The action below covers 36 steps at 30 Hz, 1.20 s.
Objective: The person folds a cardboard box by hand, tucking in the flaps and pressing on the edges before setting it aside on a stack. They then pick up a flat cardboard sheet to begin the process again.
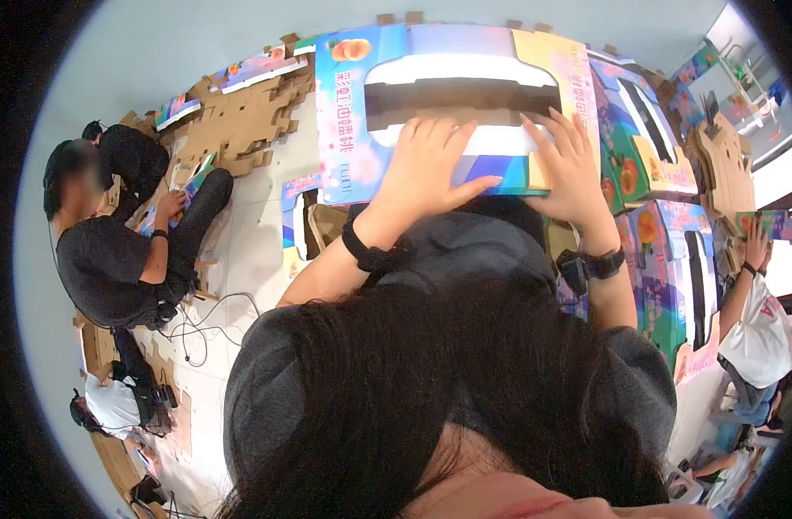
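A printed cardboard fruit box point(353, 95) with peach pictures and a wide cut-out window in its top lies in front of me. Inside the window I see a white edge and brown card. My left hand point(431, 164) rests palm down on the near side of the box, fingers spread and reaching over the window's near rim. On the near right part of the same box lies my right hand point(569, 169), its fingers also stretched out. Neither hand grips anything.
Several more printed boxes point(660, 259) are stacked at my right. Flattened brown cardboard point(236, 130) lies at the far left. A seated person in black point(106, 259) handles a printed piece, with cables point(197, 333) on the floor nearby. Another person point(759, 333) works at right.
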Motion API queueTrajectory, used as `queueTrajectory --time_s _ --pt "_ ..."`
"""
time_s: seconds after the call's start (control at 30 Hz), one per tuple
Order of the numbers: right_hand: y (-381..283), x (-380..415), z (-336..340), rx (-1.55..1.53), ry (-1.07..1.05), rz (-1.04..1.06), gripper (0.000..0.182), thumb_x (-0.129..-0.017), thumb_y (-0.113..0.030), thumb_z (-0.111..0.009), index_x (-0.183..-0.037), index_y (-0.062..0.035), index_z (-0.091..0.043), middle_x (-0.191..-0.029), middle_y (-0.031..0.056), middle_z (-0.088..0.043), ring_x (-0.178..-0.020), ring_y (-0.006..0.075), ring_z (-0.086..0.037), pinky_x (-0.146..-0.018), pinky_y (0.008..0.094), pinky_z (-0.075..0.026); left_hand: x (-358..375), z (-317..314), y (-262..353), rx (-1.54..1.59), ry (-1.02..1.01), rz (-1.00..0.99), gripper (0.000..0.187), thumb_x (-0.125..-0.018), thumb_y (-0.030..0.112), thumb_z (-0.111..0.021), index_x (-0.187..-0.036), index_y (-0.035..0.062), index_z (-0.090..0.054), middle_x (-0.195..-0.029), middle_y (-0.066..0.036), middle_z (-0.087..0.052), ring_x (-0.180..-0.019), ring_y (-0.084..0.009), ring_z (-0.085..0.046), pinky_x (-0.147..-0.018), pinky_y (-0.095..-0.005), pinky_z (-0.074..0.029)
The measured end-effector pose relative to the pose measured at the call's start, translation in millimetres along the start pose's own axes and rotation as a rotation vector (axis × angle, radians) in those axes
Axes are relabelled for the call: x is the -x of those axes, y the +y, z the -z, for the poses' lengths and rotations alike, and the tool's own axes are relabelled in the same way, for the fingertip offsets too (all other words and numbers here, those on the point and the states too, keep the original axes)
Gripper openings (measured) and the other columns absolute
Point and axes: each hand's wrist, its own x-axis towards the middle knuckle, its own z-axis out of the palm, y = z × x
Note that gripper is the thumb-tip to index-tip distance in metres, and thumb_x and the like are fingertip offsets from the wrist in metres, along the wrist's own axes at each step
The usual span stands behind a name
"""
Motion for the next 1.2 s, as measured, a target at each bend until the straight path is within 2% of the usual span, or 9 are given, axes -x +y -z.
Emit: queueTrajectory --time_s 0.17,0.27,0.37,0.4,0.5,0.6,0.73,1.03,1.2 --pt "-20 0 14 -0.013 0.04 -0.03 0.108 -0.059 -0.05 -0.086 -0.152 -0.0138 -0.043 -0.153 0.0172 -0.043 -0.147 0.0349 -0.033 -0.123 0.0539 -0.017 2 3 1 0.019 -0.012 0.005 0.072 -0.083 0.057 -0.07 -0.129 0.0024 -0.06 -0.111 -0.018 -0.06 -0.103 -0.0355 -0.056 -0.096 -0.0464 -0.04" --pt "-35 -14 26 -0.079 0.149 0.114 0.091 -0.071 -0.052 -0.08 -0.145 -0.0072 -0.051 -0.143 0.0184 -0.053 -0.138 0.0361 -0.045 -0.118 0.0511 -0.028 2 7 4 0.007 -0.01 0.002 0.064 -0.087 0.049 -0.069 -0.129 0.003 -0.06 -0.11 -0.018 -0.06 -0.102 -0.0352 -0.056 -0.095 -0.0463 -0.041" --pt "-14 -17 -25 -0.168 0.238 0.047 0.069 -0.084 -0.048 -0.072 -0.134 -0.0022 -0.058 -0.128 0.0189 -0.061 -0.121 0.0367 -0.056 -0.107 0.0477 -0.04 8 -2 4 -0.019 0.014 -0.008 0.051 -0.09 0.036 -0.065 -0.129 0.0039 -0.06 -0.111 -0.018 -0.06 -0.103 -0.0348 -0.057 -0.094 -0.0467 -0.041" --pt "-17 -22 -25 -0.093 0.252 0.06 0.059 -0.088 -0.043 -0.068 -0.128 0.0006 -0.061 -0.117 0.0177 -0.064 -0.108 0.0355 -0.06 -0.095 0.0451 -0.045 8 -6 2 -0.032 0.032 -0.011 0.046 -0.091 0.03 -0.063 -0.129 0.0041 -0.06 -0.111 -0.018 -0.06 -0.103 -0.0346 -0.057 -0.094 -0.0468 -0.042" --pt "-19 -24 -21 -0.134 0.143 0.005 0.059 -0.088 -0.038 -0.068 -0.132 -0.0007 -0.059 -0.129 0.0194 -0.062 -0.117 0.0373 -0.058 -0.101 0.0464 -0.042 8 -7 -1 -0.026 0.06 -0.014 0.042 -0.09 0.018 -0.059 -0.129 0.0049 -0.06 -0.11 -0.018 -0.06 -0.102 -0.0347 -0.057 -0.094 -0.0475 -0.042" --pt "-24 -29 -8 -0.142 0.27 0.09 0.056 -0.086 -0.042 -0.069 -0.123 -0.0008 -0.064 -0.115 0.0156 -0.065 -0.106 0.0342 -0.06 -0.093 0.0446 -0.045 6 -1 -2 -0.013 0.035 -0.009 0.043 -0.088 0.015 -0.059 -0.129 0.0051 -0.06 -0.109 -0.017 -0.06 -0.101 -0.0346 -0.057 -0.094 -0.0474 -0.042" --pt "-29 -30 -19 -0.227 0.474 -0.015 0.041 -0.081 -0.033 -0.071 -0.109 -0.0033 -0.07 -0.102 0.0142 -0.067 -0.097 0.0331 -0.063 -0.087 0.0444 -0.048 10 0 4 -0.008 0.026 -0.004 0.044 -0.086 0.013 -0.06 -0.129 0.0053 -0.06 -0.108 -0.016 -0.06 -0.1 -0.0345 -0.057 -0.094 -0.047 -0.042" --pt "-19 -11 -22 -0.234 0.682 0.05 0.038 -0.078 -0.028 -0.073 -0.105 -0.0018 -0.069 -0.102 0.0172 -0.067 -0.095 0.0381 -0.063 -0.087 0.0461 -0.048 13 -3 6 -0.019 0.056 -0.012 0.046 -0.085 0.013 -0.06 -0.13 0.0046 -0.06 -0.109 -0.016 -0.059 -0.1 -0.0344 -0.056 -0.095 -0.0469 -0.042" --pt "-26 -24 -24 -0.237 0.34 -0.027 0.045 -0.083 -0.039 -0.068 -0.109 -0.0019 -0.066 -0.103 0.0183 -0.064 -0.095 0.0373 -0.059 -0.085 0.0452 -0.046 12 -7 11 -0.043 0.037 0.014 0.048 -0.086 0.015 -0.063 -0.133 0.0045 -0.057 -0.114 -0.016 -0.06 -0.108 -0.034 -0.057 -0.1 -0.0477 -0.041"
